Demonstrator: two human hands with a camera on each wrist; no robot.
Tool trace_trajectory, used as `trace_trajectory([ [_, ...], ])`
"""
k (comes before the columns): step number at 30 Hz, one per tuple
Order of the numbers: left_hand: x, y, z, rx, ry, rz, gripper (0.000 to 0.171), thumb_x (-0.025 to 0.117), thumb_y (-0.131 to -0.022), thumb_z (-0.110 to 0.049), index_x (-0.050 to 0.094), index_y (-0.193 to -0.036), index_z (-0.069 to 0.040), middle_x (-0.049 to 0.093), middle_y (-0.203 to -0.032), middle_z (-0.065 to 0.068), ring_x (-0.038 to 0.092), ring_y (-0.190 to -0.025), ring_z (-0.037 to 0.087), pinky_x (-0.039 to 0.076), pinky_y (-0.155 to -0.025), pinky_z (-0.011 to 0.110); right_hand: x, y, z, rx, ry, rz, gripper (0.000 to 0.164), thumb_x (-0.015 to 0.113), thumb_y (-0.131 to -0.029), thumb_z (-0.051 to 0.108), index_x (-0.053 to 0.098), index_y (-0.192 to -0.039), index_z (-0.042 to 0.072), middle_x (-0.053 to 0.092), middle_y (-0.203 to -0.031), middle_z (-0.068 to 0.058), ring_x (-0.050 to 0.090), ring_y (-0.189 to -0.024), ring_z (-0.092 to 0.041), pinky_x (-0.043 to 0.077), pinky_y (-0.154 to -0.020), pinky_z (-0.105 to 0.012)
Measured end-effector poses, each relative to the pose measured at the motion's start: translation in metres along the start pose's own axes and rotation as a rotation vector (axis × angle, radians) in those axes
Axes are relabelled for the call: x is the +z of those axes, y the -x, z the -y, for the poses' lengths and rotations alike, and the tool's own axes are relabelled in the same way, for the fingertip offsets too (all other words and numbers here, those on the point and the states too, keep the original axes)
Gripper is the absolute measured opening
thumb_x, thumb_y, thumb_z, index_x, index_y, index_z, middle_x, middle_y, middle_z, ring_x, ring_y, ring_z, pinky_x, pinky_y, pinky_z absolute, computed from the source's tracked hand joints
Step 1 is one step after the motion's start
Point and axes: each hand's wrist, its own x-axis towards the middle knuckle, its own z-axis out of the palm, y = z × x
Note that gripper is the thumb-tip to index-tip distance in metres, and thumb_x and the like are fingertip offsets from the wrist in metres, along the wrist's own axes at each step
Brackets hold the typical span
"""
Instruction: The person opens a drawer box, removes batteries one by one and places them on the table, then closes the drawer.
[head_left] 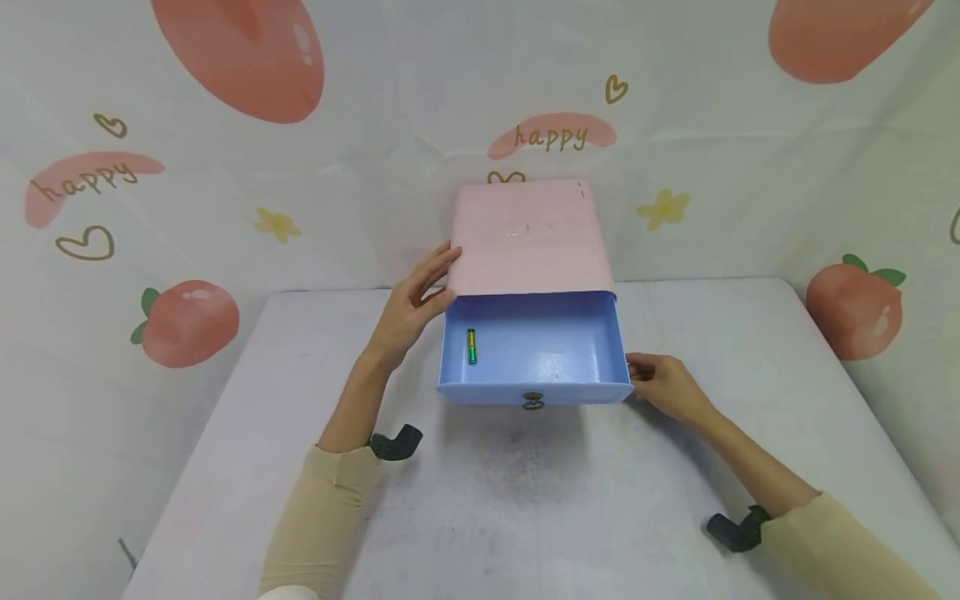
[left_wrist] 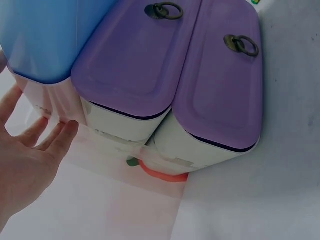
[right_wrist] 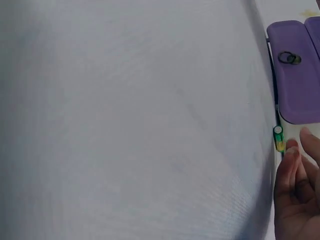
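A stack of drawers has a pink top casing [head_left: 528, 237] and its blue drawer [head_left: 543, 342] pulled out. Inside that drawer, toward the left, lies a green and gold battery [head_left: 472, 346]. My left hand [head_left: 408, 308] rests its spread fingers against the casing's left side, also seen along the pink wall in the left wrist view. Low at the stack's right side, my right hand [head_left: 670, 387] has its fingertips partly hidden behind the drawer's corner. The right wrist view shows another green and gold battery [right_wrist: 278, 139] close to those loosely bent fingers, beside the bottom drawer.
Beneath the blue drawer are two closed purple drawers, a middle one [left_wrist: 132, 55] and a bottom one [left_wrist: 220, 85], each with a ring pull. The white table [head_left: 517, 517] carries the stack near a printed curtain [head_left: 375, 183]. Dark wrist devices [head_left: 397, 443] show at both sleeves.
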Motion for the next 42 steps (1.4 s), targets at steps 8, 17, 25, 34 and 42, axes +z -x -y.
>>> trace_trajectory([
  [8,0.001,0.001,-0.002,0.003,-0.033,0.017,0.055,0.056,-0.101,-0.016,0.041,-0.153,-0.019,0.022,-0.163,-0.006,0.027,-0.147,0.021,0.030,-0.115,0.052,-0.008,0.003,0.008,-0.019,-0.077,-0.059,0.038,0.070,-0.087,-0.001,0.063,-0.123,-0.008,0.072,-0.093,-0.012,0.068,-0.080,-0.007,0.054,-0.067,-0.021],
  [17,0.004,0.002,-0.003,-0.019,-0.017,0.015,0.060,0.056,-0.098,-0.002,0.038,-0.154,-0.012,0.018,-0.165,0.001,0.027,-0.148,0.026,0.030,-0.116,0.049,-0.017,0.008,0.034,-0.107,-0.094,-0.105,0.036,0.071,-0.087,-0.003,0.065,-0.122,-0.005,0.072,-0.094,-0.015,0.069,-0.085,-0.013,0.053,-0.077,-0.014],
  [25,0.003,0.000,-0.009,-0.036,-0.040,0.018,0.059,0.055,-0.098,0.000,0.036,-0.153,-0.006,0.018,-0.165,0.009,0.027,-0.148,0.028,0.029,-0.116,0.049,-0.033,0.012,0.059,-0.176,-0.106,-0.113,0.035,0.073,-0.087,-0.002,0.065,-0.122,-0.004,0.072,-0.092,-0.011,0.068,-0.083,-0.008,0.053,-0.083,-0.015],
  [34,0.002,-0.001,-0.004,-0.010,-0.032,0.018,0.058,0.059,-0.099,-0.010,0.040,-0.153,-0.016,0.022,-0.164,-0.003,0.029,-0.147,0.022,0.030,-0.116,0.048,-0.049,0.013,0.085,-0.233,-0.080,-0.169,0.033,0.073,-0.087,-0.003,0.069,-0.119,0.003,0.073,-0.092,-0.003,0.068,-0.084,-0.008,0.052,-0.084,-0.014],
  [42,0.000,-0.001,-0.002,-0.005,-0.038,0.016,0.058,0.062,-0.099,-0.027,0.042,-0.152,-0.021,0.024,-0.162,-0.008,0.032,-0.145,0.020,0.031,-0.116,0.047,-0.056,0.013,0.099,-0.283,-0.083,-0.179,0.033,0.072,-0.087,-0.005,0.068,-0.119,0.001,0.073,-0.092,-0.001,0.068,-0.084,-0.008,0.052,-0.084,-0.014],
])
